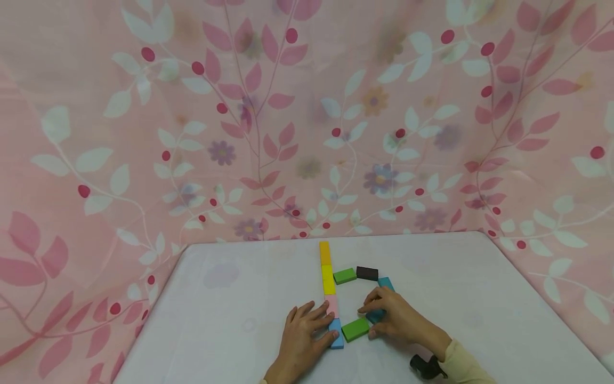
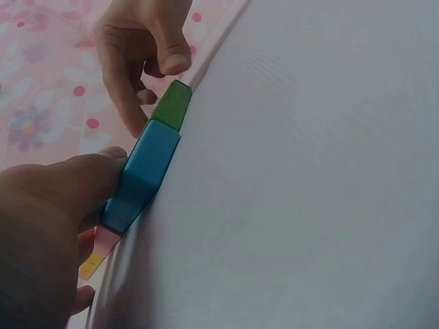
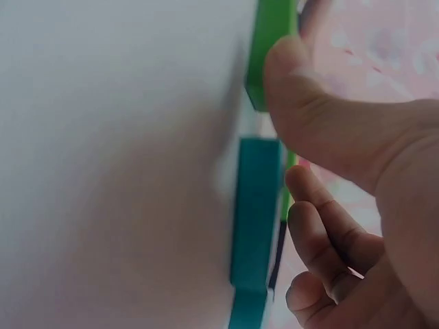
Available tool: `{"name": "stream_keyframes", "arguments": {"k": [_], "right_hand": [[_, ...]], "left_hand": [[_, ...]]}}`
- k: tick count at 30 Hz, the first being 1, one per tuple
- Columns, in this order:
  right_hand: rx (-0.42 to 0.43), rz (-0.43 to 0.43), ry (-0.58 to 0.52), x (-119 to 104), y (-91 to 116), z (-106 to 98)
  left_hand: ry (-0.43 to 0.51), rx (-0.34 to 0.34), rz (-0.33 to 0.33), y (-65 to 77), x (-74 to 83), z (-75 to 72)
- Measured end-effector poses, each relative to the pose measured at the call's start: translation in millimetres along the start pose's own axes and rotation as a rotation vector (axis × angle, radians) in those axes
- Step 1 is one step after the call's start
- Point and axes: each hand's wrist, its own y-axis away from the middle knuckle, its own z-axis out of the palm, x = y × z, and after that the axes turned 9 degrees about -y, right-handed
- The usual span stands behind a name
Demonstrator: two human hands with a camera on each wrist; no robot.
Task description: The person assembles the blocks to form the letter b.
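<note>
My left hand (image 1: 304, 336) rests on the near end of an upright line of flat blocks. Its thumb and fingers lie on the blue block (image 1: 337, 341) and beside the pink block (image 1: 332, 306). Above these in the line are a yellow block (image 1: 328, 280) and an orange block (image 1: 325, 253). The right hand (image 1: 395, 314) hovers at the lower right of a curve of blocks. Its thumb touches the near green block (image 3: 264, 75), while its loosely bent fingers hang beside a teal block (image 3: 257, 212). Part of that teal block is hidden by the hand in the head view.
The curve also holds a far green block (image 1: 345, 276), a black block (image 1: 367, 273) and a second teal block (image 1: 386, 282). All lie on a white-covered table (image 1: 216, 320). Behind it hangs a pink floral cloth (image 1: 307, 133). A black device (image 1: 426, 367) sits at the right wrist.
</note>
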Motion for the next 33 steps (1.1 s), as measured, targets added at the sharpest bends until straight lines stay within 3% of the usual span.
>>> {"name": "stream_keyframes", "arguments": {"k": [6,27,30,33], "right_hand": [[-0.003,0.070,0.006,7,0,-12],[-0.027,0.008,0.024,9,-3,-11],[0.019,0.017,0.019,13,1,-18],[0.131,0.037,0.021,22,4,-29]], "left_hand": [[0.000,-0.005,-0.003,0.2,-0.3,0.8],[-0.004,0.011,0.006,-1.6,-2.9,0.4],[0.005,-0.005,-0.003,-1.2,-2.1,0.4],[0.011,-0.015,-0.007,-0.7,-1.8,0.8]]}}
